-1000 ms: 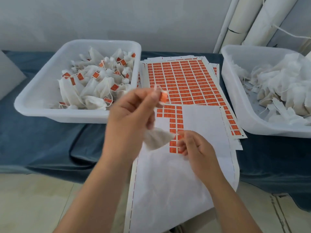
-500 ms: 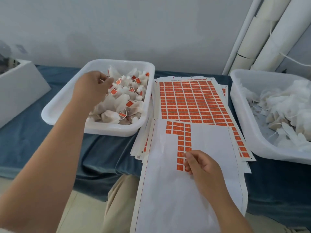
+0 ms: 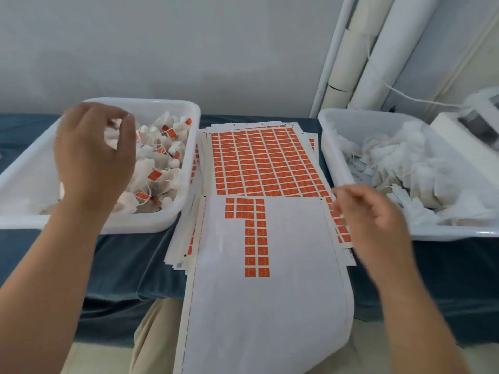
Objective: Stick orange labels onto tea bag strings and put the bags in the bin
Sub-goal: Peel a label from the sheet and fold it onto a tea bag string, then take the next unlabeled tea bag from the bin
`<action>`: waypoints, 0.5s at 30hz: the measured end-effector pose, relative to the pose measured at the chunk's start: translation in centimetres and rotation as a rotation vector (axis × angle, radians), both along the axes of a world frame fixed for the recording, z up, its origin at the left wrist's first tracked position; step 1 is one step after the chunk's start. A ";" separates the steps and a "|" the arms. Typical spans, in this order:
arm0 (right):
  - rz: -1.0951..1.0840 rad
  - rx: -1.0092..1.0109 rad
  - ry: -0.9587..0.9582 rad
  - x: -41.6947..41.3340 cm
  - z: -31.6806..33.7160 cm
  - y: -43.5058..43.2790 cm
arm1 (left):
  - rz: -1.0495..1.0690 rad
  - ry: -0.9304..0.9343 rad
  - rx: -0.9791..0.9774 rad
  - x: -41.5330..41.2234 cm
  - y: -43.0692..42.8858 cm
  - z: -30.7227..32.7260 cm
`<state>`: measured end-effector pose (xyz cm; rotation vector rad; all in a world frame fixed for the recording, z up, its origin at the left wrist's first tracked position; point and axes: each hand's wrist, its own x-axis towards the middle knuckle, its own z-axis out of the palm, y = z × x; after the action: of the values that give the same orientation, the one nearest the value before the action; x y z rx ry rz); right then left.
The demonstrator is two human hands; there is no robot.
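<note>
My left hand (image 3: 91,152) hovers over the left white bin (image 3: 151,225), fingers loosely curled, with nothing visibly in it. Inside that bin lie several tea bags with orange labels (image 3: 159,168) on their strings. Between the bins lies a stack of orange label sheets (image 3: 259,163). The top sheet (image 3: 286,255) is mostly bare backing, with a short block of labels (image 3: 255,238) left on it. My right hand (image 3: 372,220), blurred, hangs over the sheets' right edge beside the right white bin (image 3: 328,157). That bin holds several unlabelled tea bags (image 3: 405,157). I see nothing in the right hand.
Both bins and the sheets rest on a table covered in blue cloth (image 3: 129,260). White rolls and pipes (image 3: 378,63) lean against the wall at the back right. A white machine (image 3: 472,122) stands behind the right bin. My lap shows below the table edge.
My left hand carried a labelled tea bag to the left bin and no longer holds it. My right hand left the label block and moved right, towards the right bin.
</note>
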<state>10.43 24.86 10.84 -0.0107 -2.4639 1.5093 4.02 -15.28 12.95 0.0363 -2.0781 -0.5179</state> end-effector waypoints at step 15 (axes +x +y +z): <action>0.062 0.497 -0.578 -13.5 0.0 5.6 | -0.676 -0.349 0.125 8.4 17.6 -4.9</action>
<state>-3.05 30.42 10.86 -0.3216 -3.2626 0.9596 12.45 2.33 8.02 -0.5550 -2.3747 -1.1125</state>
